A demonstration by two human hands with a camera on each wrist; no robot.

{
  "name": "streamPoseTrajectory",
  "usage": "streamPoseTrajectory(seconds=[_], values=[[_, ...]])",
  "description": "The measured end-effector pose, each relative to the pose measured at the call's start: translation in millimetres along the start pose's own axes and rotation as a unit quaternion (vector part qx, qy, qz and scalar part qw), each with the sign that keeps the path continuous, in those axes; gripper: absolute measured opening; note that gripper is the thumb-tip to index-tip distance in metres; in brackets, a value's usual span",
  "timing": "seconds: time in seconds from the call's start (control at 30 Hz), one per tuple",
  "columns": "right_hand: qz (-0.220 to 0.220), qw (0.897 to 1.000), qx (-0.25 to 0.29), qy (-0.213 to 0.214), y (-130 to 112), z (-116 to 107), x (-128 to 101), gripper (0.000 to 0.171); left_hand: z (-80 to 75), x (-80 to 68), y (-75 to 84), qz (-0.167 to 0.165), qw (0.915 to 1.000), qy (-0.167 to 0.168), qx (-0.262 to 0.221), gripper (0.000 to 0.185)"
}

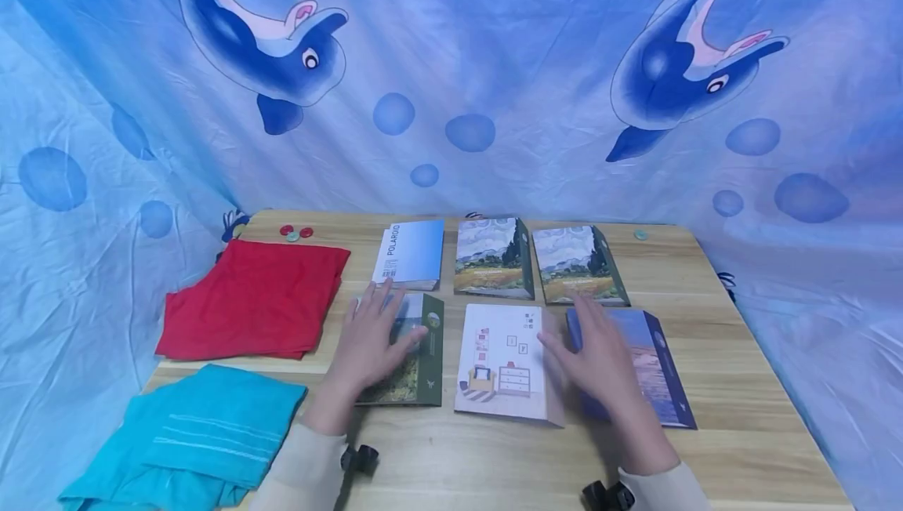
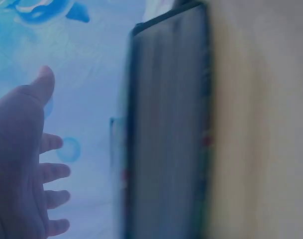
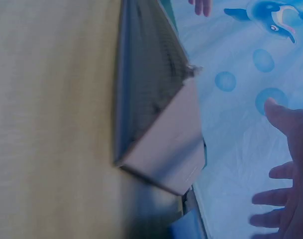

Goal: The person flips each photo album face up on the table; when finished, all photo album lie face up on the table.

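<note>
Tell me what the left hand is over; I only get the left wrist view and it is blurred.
Observer: The left hand is spread open over a green-edged booklet on the wooden table.
Operator: Where is the other hand?
Observer: The right hand, open too, is over a blue booklet, beside a white booklet.
Operator: Anything left of the booklets?
Observer: A red cloth, with a turquoise towel nearer the person.
</note>
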State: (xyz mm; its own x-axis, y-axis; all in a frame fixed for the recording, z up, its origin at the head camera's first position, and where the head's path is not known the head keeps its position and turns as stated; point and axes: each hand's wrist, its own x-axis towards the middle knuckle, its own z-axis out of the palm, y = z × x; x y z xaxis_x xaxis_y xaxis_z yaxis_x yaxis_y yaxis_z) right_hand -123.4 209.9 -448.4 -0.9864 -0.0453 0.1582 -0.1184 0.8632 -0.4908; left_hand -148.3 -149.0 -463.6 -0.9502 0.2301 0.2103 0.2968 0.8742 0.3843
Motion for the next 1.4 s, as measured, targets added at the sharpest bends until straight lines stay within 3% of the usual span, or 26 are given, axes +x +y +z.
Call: streamPoseTrajectory(seconds=[0.27,0.43,0.53,0.77,1.07,1.4], values=[[-0.003,0.997,0.083,-0.004,-18.8,-0.4,33.1,0.079,-13.1,24.1,-11.4,0.006,0.9991,0.012,-0.04,0.075],[-0.021,0.989,0.148,-0.007,-32.7,8.0,54.0,0.073,-17.3,33.8,-16.8,-0.012,0.9985,0.008,-0.053,0.075],[-0.022,0.979,0.2,-0.01,-39.5,15.5,66.5,0.071,-17.7,40.8,-19.2,-0.026,0.9977,0.009,-0.062,0.076],[0.034,0.947,0.317,-0.048,-53.5,32.2,95.5,0.07,-7.8,60.3,-28.6,-0.026,0.9958,0.009,-0.088,0.075],[0.034,0.937,0.34,-0.067,-75.7,56.7,128.4,0.054,-4.5,80.8,-39.8,-0.011,0.9927,0.014,-0.119,0.067],[0.056,0.916,0.376,-0.126,-101.7,104.6,146.9,0.053,10.8,98.1,-55.5,-0.064,0.9819,-0.044,-0.173,0.068]])
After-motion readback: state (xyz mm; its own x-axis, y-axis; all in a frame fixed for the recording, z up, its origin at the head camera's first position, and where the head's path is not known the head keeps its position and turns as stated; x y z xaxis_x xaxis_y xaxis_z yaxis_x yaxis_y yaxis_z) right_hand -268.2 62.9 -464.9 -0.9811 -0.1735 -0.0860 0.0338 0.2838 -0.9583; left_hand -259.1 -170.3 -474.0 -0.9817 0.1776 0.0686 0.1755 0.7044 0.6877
